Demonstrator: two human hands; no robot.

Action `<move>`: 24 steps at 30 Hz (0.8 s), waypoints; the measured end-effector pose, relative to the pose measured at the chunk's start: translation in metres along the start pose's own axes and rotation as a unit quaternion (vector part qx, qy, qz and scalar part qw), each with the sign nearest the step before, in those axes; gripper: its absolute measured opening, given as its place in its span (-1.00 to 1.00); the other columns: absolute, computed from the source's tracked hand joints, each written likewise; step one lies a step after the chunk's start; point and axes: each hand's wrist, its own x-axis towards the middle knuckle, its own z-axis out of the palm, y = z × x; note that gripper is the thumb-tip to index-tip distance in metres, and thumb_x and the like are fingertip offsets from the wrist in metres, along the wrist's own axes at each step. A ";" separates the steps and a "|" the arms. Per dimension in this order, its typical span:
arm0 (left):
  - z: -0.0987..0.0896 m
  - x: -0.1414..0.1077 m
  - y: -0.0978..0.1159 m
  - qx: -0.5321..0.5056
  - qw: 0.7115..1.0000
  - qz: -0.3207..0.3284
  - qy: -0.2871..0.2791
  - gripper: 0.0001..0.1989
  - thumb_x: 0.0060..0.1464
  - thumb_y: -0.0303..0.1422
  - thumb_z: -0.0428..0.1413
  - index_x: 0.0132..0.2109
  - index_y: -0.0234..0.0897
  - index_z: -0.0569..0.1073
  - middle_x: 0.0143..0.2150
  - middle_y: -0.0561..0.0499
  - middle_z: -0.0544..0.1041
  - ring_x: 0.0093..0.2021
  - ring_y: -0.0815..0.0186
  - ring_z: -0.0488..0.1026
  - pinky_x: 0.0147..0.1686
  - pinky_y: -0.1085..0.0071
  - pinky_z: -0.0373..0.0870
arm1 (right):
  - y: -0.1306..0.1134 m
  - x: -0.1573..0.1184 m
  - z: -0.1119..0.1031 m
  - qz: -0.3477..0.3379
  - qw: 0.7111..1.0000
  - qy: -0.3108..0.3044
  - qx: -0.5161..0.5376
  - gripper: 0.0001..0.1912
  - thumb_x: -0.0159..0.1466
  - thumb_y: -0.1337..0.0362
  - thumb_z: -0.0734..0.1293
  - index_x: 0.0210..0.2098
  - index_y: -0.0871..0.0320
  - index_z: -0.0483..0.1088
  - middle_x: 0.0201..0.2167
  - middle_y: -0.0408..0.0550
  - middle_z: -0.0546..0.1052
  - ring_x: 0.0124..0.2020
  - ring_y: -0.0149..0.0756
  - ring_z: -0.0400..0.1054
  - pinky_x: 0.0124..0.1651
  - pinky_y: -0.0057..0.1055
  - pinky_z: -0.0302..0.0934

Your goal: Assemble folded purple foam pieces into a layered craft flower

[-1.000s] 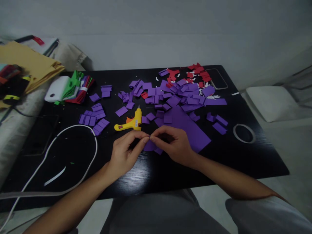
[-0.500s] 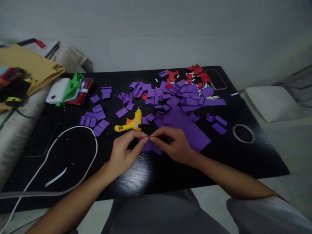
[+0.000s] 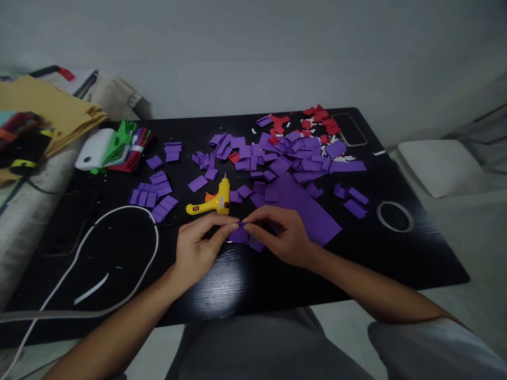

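Between the fingertips of both hands is a small purple paper piece point(image 3: 241, 224), mostly covered by the fingers. My left hand point(image 3: 201, 244) pinches its left end with thumb and forefinger. From the other side my right hand point(image 3: 281, 235) grips it the same way, the fingertips nearly meeting. Just beyond my left hand lies a yellow glue gun point(image 3: 222, 197), its nozzle pointing away from me. Below the fingers a flat purple piece point(image 3: 238, 235) rests on the table. A large purple sheet point(image 3: 317, 215) spreads beyond my right hand, partly under smaller pieces.
Many purple pieces point(image 3: 281, 165) and red scraps point(image 3: 331, 125) lie heaped at the back. Folded purple pieces point(image 3: 147, 195) sit at the left. A white cable point(image 3: 157, 243) loops over the black table point(image 3: 277, 285). A tape ring point(image 3: 395, 217) lies at the right.
My left hand has shifted slightly left, and the fingertips of the two hands are a little farther apart. More of the purple paper shows between and below them.
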 end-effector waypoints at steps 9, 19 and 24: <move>0.001 0.002 -0.003 -0.006 1.000 -0.008 -0.010 -0.89 0.25 -0.42 0.29 -0.08 -0.18 0.66 -0.16 0.01 0.72 -0.14 0.29 0.66 -0.05 0.34 0.59 | 0.001 0.001 0.000 -0.004 0.999 0.027 -0.040 -0.92 0.38 0.21 0.45 -0.19 0.03 0.62 -0.25 -0.09 0.70 -0.24 -0.26 0.57 -0.09 -0.27 0.45; -0.003 0.005 -0.006 0.019 0.997 0.064 0.027 -0.73 0.25 -0.54 0.25 -0.05 -0.06 0.71 -0.18 0.03 0.59 -0.17 0.35 0.56 -0.16 0.41 0.53 | 0.020 0.010 -0.001 0.212 0.955 0.099 0.183 -0.61 0.27 0.00 0.52 -0.03 0.08 0.51 -0.16 -0.08 0.61 -0.19 -0.31 0.55 -0.14 -0.34 0.47; -0.001 0.004 -0.011 0.029 0.997 0.073 0.008 -0.73 0.25 -0.56 0.22 -0.07 -0.08 0.70 -0.13 0.02 0.59 -0.12 0.33 0.56 -0.08 0.37 0.53 | 0.023 0.012 -0.003 0.274 0.929 0.043 0.244 -0.58 0.11 0.04 0.63 -0.14 0.10 0.57 -0.21 -0.11 0.67 -0.17 -0.28 0.58 0.05 -0.27 0.48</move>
